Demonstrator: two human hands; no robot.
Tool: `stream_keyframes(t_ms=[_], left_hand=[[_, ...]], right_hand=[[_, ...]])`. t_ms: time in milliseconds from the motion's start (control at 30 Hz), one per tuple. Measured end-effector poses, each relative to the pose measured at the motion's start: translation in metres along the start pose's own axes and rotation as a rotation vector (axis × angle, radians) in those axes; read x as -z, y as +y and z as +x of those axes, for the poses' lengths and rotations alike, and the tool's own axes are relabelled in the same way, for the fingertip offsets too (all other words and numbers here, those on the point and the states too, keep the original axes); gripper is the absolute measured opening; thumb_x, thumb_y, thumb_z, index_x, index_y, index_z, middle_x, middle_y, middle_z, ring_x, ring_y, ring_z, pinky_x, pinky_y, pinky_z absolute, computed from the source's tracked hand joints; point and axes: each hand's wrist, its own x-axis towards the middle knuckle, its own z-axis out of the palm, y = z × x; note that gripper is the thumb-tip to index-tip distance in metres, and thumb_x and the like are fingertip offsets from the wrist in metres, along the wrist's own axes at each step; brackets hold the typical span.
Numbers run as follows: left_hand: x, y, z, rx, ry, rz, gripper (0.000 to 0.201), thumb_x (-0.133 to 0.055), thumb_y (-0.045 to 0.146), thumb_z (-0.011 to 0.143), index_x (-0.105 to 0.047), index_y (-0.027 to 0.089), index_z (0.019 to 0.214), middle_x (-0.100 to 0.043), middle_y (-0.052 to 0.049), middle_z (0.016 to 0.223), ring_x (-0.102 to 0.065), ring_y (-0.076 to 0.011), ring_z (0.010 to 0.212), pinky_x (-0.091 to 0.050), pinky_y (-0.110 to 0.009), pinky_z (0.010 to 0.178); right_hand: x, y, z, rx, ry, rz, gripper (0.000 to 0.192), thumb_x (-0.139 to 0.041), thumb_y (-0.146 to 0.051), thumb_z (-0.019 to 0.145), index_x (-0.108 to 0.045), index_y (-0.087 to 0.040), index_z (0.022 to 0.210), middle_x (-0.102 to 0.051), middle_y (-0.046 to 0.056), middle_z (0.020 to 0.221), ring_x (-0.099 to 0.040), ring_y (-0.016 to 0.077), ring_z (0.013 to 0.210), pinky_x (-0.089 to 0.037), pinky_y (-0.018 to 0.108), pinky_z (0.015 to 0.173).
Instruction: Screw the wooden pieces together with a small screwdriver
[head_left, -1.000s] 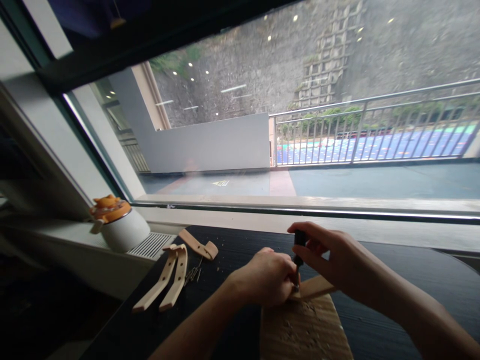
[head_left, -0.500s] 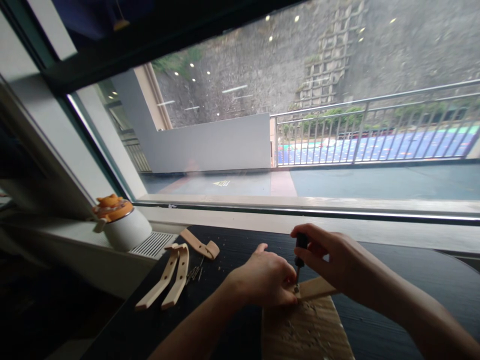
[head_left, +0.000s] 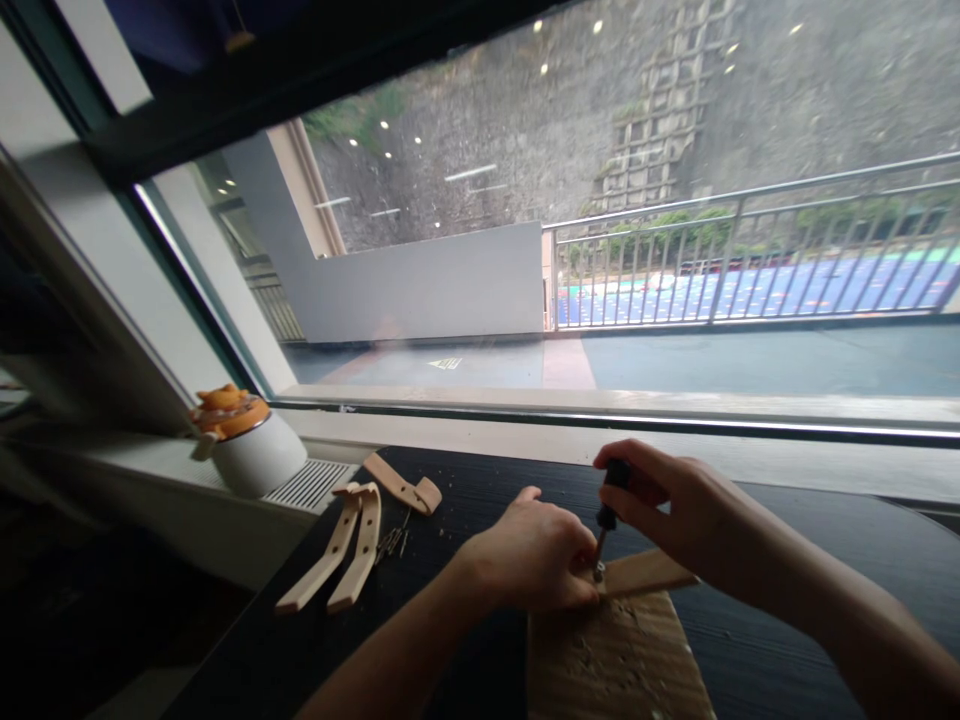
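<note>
My right hand [head_left: 667, 505] grips a small black-handled screwdriver [head_left: 609, 500], held upright with its tip on a light wooden strip [head_left: 646, 574]. That strip lies across the far end of a wooden board [head_left: 611, 660] flecked with wood chips. My left hand [head_left: 536, 555] presses on the strip's left end, fingers curled right beside the screwdriver tip; whether it pinches a screw is hidden.
On the black table [head_left: 810, 560], left of the hands, lie two long curved wooden pieces [head_left: 341, 547], a shorter one [head_left: 403, 485] and several screws [head_left: 390, 543]. A white pot with an orange lid [head_left: 247, 445] stands on the sill by a vent grille [head_left: 311, 483]. A large window runs behind.
The screwdriver has tilted slightly and my right hand has shifted a little on its handle. My left thumb has lifted off. The view has drifted slightly.
</note>
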Motion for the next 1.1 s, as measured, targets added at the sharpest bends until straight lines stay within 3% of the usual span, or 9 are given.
stream_keyframes(t_ms=[333, 467, 633, 767, 967, 1100], left_hand=[[0.002, 0.003, 0.0, -0.012, -0.003, 0.006, 0.016, -0.064, 0.029, 0.074, -0.056, 0.017, 0.066, -0.055, 0.007, 0.063, -0.056, -0.0108, 0.066, -0.021, -0.054, 0.109], [0.003, 0.005, 0.0, 0.017, -0.011, -0.006, 0.012, -0.066, 0.029, 0.073, -0.061, 0.018, 0.071, -0.06, 0.006, 0.068, -0.057, -0.0111, 0.067, -0.021, -0.052, 0.11], [0.003, 0.004, 0.0, -0.006, -0.03, 0.024, 0.014, -0.066, 0.031, 0.075, -0.062, 0.018, 0.071, -0.062, 0.006, 0.068, -0.059, -0.0128, 0.07, -0.022, -0.052, 0.109], [0.003, 0.003, 0.001, 0.01, -0.028, 0.01, 0.014, -0.065, 0.029, 0.074, -0.061, 0.018, 0.068, -0.062, 0.006, 0.067, -0.06, -0.0129, 0.07, -0.021, -0.05, 0.109], [0.001, 0.001, 0.001, -0.008, -0.032, 0.032, 0.013, -0.066, 0.032, 0.076, -0.064, 0.019, 0.074, -0.065, 0.004, 0.071, -0.062, -0.0151, 0.073, -0.022, -0.049, 0.109], [0.008, -0.002, 0.0, -0.024, -0.04, -0.024, 0.022, -0.068, 0.038, 0.076, -0.07, 0.02, 0.09, -0.07, -0.001, 0.091, -0.064, -0.0189, 0.089, -0.03, -0.039, 0.105]], right_hand=[[-0.003, 0.004, 0.002, -0.017, 0.063, -0.142, 0.019, -0.051, -0.036, 0.088, -0.058, -0.025, 0.102, -0.063, -0.003, 0.066, -0.058, 0.0157, 0.057, -0.039, 0.027, 0.053], [-0.006, 0.011, 0.005, -0.01, 0.014, -0.027, 0.021, -0.051, -0.037, 0.089, -0.058, -0.024, 0.103, -0.066, -0.002, 0.068, -0.062, 0.0158, 0.061, -0.043, 0.026, 0.055], [-0.006, 0.021, 0.007, -0.06, 0.1, 0.013, 0.021, -0.052, -0.038, 0.087, -0.059, -0.022, 0.099, -0.067, -0.001, 0.065, -0.064, 0.0169, 0.059, -0.046, 0.027, 0.055], [-0.009, 0.024, 0.007, -0.021, 0.029, 0.107, 0.021, -0.052, -0.039, 0.088, -0.059, -0.023, 0.1, -0.069, -0.001, 0.069, -0.065, 0.0162, 0.061, -0.048, 0.027, 0.057], [-0.008, 0.024, 0.008, -0.041, 0.074, 0.057, 0.02, -0.052, -0.04, 0.088, -0.058, -0.024, 0.1, -0.068, -0.001, 0.068, -0.064, 0.0167, 0.061, -0.048, 0.027, 0.056], [-0.001, 0.022, 0.005, -0.026, 0.082, 0.079, 0.021, -0.053, -0.04, 0.088, -0.058, -0.025, 0.101, -0.068, -0.001, 0.07, -0.065, 0.0167, 0.063, -0.048, 0.028, 0.057]])
